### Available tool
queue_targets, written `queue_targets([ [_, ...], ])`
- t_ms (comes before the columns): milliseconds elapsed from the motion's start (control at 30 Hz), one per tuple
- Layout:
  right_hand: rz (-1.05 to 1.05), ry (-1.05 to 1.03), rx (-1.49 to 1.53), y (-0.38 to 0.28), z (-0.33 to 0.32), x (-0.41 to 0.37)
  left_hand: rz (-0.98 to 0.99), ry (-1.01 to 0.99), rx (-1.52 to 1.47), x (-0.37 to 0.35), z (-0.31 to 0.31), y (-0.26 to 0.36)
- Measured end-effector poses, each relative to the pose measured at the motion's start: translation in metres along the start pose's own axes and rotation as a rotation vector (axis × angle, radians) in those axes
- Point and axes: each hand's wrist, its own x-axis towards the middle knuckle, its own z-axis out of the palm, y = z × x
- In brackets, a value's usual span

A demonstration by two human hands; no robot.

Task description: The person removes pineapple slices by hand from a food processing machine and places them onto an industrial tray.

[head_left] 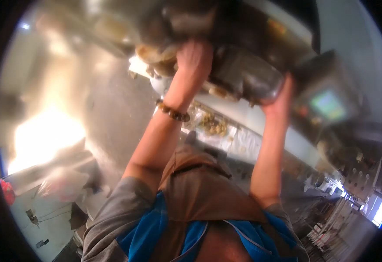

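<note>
My left hand (194,56), with a beaded bracelet (172,111) on its wrist, reaches to the dark machine parts at the top. Its fingers look curled, but what they hold is hidden and blurred. Beside it lies a dark, shiny, rounded metal piece (247,72), perhaps a cylinder. My right hand (279,95) grips the right end of this piece, palm against it and thumb pointing up. Left of my left hand are brownish round parts (156,54), smeared by motion.
A control box with a lit screen (327,105) stands at right. Below my hands, small yellowish pieces (214,125) lie on white sheeting (245,144). Glaring light (49,135) fills the left side. A pale plastic bag (64,181) sits at lower left; racks (337,225) are at lower right.
</note>
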Motion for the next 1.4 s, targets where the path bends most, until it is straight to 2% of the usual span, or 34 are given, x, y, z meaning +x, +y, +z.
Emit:
queue_targets([
  [133,0.022,0.035,-0.013,0.002,-0.006,0.005,0.106,0.070,0.085,0.008,0.017,-0.006],
  [367,0.057,-0.057,0.012,0.003,-0.015,0.013,0.096,0.110,0.008,0.010,0.023,-0.008],
  [433,0.023,-0.031,0.007,0.005,-0.015,0.012,0.026,0.099,-0.014,0.009,0.023,-0.006],
  [533,0.021,-0.031,0.004,0.005,-0.014,0.012,0.036,0.075,0.012,0.007,0.023,-0.008],
  [667,0.029,-0.018,-0.007,0.003,-0.013,0.013,0.009,-0.024,-0.001,-0.003,-0.007,-0.001],
  [733,0.024,-0.040,-0.020,0.002,-0.011,0.009,-0.007,0.294,-0.238,-0.025,-0.025,0.000],
  [800,0.024,-0.002,-0.017,-0.002,0.001,-0.002,-0.064,0.455,-0.467,-0.058,-0.030,-0.003],
  [900,0.015,0.031,0.003,-0.001,0.002,-0.002,-0.668,0.070,-1.010,-0.109,-0.010,-0.013],
  [967,0.012,0.020,0.013,0.001,-0.001,0.002,-1.059,-0.136,-1.566,-0.117,-0.003,-0.008],
  [1000,0.008,0.019,0.021,0.001,-0.001,0.003,-1.166,-0.289,-1.844,-0.118,0.007,-0.013],
  [1033,0.003,0.018,0.028,0.002,-0.002,0.005,-1.170,-0.283,-1.848,-0.113,0.013,-0.013],
  [1133,0.003,-0.019,-0.035,0.005,-0.010,0.010,-0.994,-0.365,-2.170,-0.090,0.017,-0.005],
  [1267,0.003,-0.073,-0.017,0.006,-0.017,0.020,-1.038,-0.327,-2.210,-0.067,0.020,0.008],
  [1367,0.004,-0.106,-0.010,0.007,-0.019,0.019,-1.123,-0.313,-2.128,-0.071,0.029,0.004],
  [1400,0.009,-0.097,-0.012,0.006,-0.017,0.017,-1.163,-0.366,-1.844,-0.072,0.027,0.000],
])
